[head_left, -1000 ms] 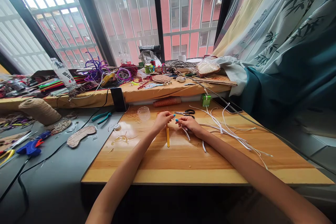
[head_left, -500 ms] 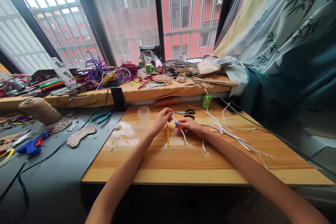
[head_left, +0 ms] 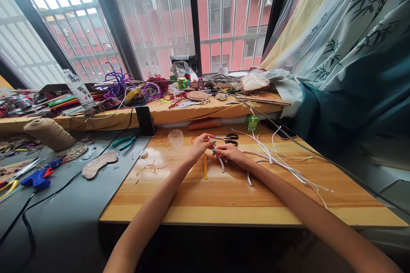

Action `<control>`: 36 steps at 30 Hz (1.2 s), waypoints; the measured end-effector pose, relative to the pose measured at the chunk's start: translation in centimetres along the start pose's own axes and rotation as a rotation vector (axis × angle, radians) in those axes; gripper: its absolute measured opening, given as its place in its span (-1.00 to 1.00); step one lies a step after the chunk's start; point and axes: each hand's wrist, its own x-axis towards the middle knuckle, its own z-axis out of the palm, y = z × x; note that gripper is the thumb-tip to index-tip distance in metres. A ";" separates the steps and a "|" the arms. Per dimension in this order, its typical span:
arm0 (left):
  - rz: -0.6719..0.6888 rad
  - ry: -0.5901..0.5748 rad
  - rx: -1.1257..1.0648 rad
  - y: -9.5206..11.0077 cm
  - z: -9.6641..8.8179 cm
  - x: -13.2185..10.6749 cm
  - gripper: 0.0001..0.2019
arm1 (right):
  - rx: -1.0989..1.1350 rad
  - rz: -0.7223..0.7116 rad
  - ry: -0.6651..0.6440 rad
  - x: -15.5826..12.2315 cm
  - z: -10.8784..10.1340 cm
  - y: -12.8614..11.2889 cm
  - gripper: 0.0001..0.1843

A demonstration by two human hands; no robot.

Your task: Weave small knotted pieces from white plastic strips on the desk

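Between my two hands runs a white cord [head_left: 221, 164], its loose end hanging down toward the wooden table. My left hand [head_left: 201, 145] is closed in a pinch on the cord's upper part. Close beside it, my right hand [head_left: 230, 152] pinches the same cord a little lower, fingertips almost touching the left ones. A yellow stick [head_left: 205, 166] lies just below my left hand. Scissors with black handles [head_left: 231, 137] rest right behind my hands. More white cords [head_left: 272, 155] spread over the table to the right, partly behind my right forearm.
A clear plastic cup [head_left: 176, 138] and a spool of reddish twine [head_left: 204, 124] stand at the back. A small green box [head_left: 252, 122] is at the back right. Pliers [head_left: 124, 142], a blue glue gun [head_left: 40, 175] and a twine cone [head_left: 48, 134] lie on the grey surface at left.
My fingertips have shifted slightly along the white cord and drawn closer together. Its hanging end has swung a little to the left.
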 end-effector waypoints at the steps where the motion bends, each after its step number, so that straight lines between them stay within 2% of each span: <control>1: 0.006 0.008 -0.002 0.0 0.0 0.0 -0.84 | -0.009 -0.008 -0.015 0.0 0.0 0.1 -0.58; 8: 0.019 0.042 -0.011 0.5 -0.1 -0.1 -0.85 | -0.057 -0.022 -0.092 0.2 -0.1 0.5 -0.61; 16: -0.030 0.023 -0.030 0.3 -0.1 -0.2 -0.83 | -0.155 -0.022 -0.093 0.4 0.0 0.7 -0.65; 20: -0.003 0.033 -0.013 0.4 -0.1 -0.2 -0.84 | -0.187 -0.037 -0.089 0.2 0.2 0.5 -0.63; 25: 0.052 0.098 0.036 0.7 0.1 -0.3 -0.86 | -0.231 -0.050 -0.084 -0.1 0.3 0.0 -0.64; 32: 0.078 0.092 0.047 0.4 0.1 -0.2 -0.85 | -0.167 0.015 -0.091 -0.1 0.5 -0.2 -0.70; 36: 0.053 0.049 0.028 0.3 0.2 -0.2 -0.77 | -0.105 0.014 -0.082 -0.4 0.5 -0.7 -0.67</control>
